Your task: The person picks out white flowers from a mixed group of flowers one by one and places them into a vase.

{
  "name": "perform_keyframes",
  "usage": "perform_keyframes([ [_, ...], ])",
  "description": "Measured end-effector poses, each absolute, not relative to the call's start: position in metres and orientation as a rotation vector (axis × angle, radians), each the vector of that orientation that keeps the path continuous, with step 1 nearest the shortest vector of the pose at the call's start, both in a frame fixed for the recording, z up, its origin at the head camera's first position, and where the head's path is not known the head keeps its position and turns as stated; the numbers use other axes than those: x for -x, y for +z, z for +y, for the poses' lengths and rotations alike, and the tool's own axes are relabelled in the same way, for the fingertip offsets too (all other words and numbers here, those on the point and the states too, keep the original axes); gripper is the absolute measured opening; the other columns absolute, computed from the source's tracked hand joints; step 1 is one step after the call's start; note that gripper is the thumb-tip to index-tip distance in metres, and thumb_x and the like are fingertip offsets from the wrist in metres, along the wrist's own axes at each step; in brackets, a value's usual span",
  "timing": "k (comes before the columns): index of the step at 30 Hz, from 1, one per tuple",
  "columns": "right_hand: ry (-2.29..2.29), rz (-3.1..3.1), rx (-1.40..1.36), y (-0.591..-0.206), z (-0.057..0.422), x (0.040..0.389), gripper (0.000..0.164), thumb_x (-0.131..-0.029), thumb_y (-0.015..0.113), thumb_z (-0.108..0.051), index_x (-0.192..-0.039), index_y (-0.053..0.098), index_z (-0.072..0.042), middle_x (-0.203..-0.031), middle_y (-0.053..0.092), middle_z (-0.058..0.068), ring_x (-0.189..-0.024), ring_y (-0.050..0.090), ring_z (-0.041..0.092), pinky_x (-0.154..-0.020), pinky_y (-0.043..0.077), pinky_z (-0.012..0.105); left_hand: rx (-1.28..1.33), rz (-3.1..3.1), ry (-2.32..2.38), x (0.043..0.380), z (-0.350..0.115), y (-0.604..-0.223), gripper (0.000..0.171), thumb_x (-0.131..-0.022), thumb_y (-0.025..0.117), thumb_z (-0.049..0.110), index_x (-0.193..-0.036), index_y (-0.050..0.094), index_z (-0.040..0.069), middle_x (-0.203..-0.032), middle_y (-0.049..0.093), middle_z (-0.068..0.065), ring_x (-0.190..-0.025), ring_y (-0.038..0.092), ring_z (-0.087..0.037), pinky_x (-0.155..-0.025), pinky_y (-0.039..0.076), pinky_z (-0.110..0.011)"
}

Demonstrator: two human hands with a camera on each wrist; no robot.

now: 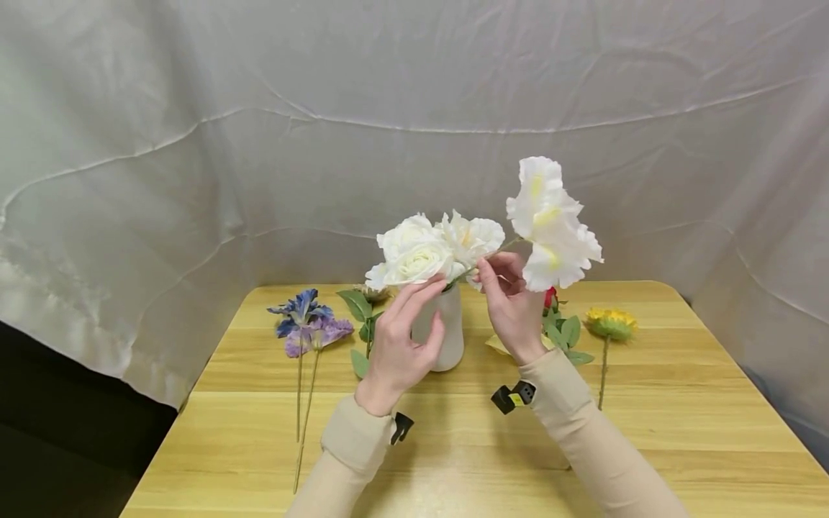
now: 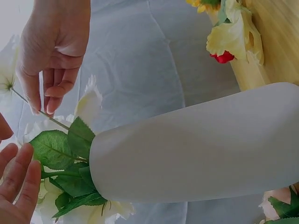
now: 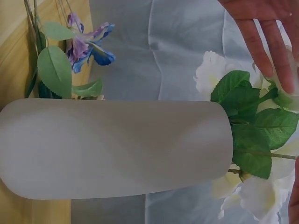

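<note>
A white vase (image 1: 450, 342) stands upright at the middle of the table, holding white roses (image 1: 417, 255) and another white ruffled bloom (image 1: 476, 236). Green leaves (image 2: 53, 149) crowd its mouth in the left wrist view. My right hand (image 1: 512, 306) pinches the thin stem (image 2: 53, 120) of a white iris (image 1: 550, 223) between thumb and fingers. That stem slants down to the left into the vase's mouth, and its bloom leans out to the right. My left hand (image 1: 401, 338) has its fingers extended against the underside of the roses, thumb apart, gripping nothing.
Blue (image 1: 303, 309) and purple (image 1: 319, 334) flowers lie on the wooden table (image 1: 453, 460) at the left. Leafy stems (image 1: 359, 309) lie beside the vase. A red flower (image 1: 550, 296) and a yellow sunflower (image 1: 612, 324) lie at the right. Grey cloth (image 1: 414, 86) hangs behind.
</note>
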State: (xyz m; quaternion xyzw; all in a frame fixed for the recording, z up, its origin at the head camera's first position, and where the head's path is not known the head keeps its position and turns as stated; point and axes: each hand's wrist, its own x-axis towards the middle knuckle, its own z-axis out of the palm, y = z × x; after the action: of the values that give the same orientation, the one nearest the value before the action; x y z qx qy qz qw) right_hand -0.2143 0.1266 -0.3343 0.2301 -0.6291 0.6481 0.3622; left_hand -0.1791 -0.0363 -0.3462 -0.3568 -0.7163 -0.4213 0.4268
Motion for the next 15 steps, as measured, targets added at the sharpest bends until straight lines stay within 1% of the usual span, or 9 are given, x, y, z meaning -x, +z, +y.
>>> perform_keyframes([
  [2,1.647,-1.618,-0.595,-0.334,0.126,0.215,0.011,-0.087,0.062,0.001,-0.093,0.061,0.011,-0.081,0.062,0.025,-0.067,0.063,0.020,-0.055,0.051,0.017,0.889,-1.791,-1.053,0.179,-0.036,-0.346,0.041,-0.080,0.059,-0.003,-0.121,0.059,0.000,-0.121,0.061,-0.013,-0.111,0.058,-0.022,-0.096,0.048,-0.031],
  [7,1.619,-1.646,-0.595,-0.334,0.125,0.216,0.009,-0.087,0.064,0.001,-0.090,0.062,0.009,-0.081,0.064,0.022,-0.065,0.063,0.024,-0.060,0.054,0.018,0.881,-1.792,-1.054,0.180,-0.037,-0.347,0.043,-0.078,0.060,-0.004,-0.121,0.059,0.001,-0.120,0.061,-0.012,-0.110,0.058,-0.021,-0.096,0.048,-0.031],
  [11,1.602,-1.687,-0.584,-0.331,0.123,0.216,0.007,-0.086,0.063,0.003,-0.089,0.062,0.009,-0.076,0.063,0.025,-0.061,0.060,0.026,-0.057,0.052,0.017,0.874,-1.794,-1.052,0.180,-0.037,-0.347,0.045,-0.077,0.061,-0.005,-0.121,0.059,0.001,-0.120,0.061,-0.012,-0.110,0.059,-0.021,-0.095,0.049,-0.030],
  [15,1.555,-1.731,-0.576,-0.319,0.121,0.209,0.006,-0.085,0.061,0.008,-0.088,0.060,0.013,-0.073,0.061,0.029,-0.058,0.058,0.021,-0.054,0.050,0.015,0.870,-1.799,-1.051,0.180,-0.038,-0.348,0.044,-0.078,0.060,-0.004,-0.121,0.059,0.001,-0.120,0.061,-0.012,-0.109,0.059,-0.021,-0.094,0.049,-0.030],
])
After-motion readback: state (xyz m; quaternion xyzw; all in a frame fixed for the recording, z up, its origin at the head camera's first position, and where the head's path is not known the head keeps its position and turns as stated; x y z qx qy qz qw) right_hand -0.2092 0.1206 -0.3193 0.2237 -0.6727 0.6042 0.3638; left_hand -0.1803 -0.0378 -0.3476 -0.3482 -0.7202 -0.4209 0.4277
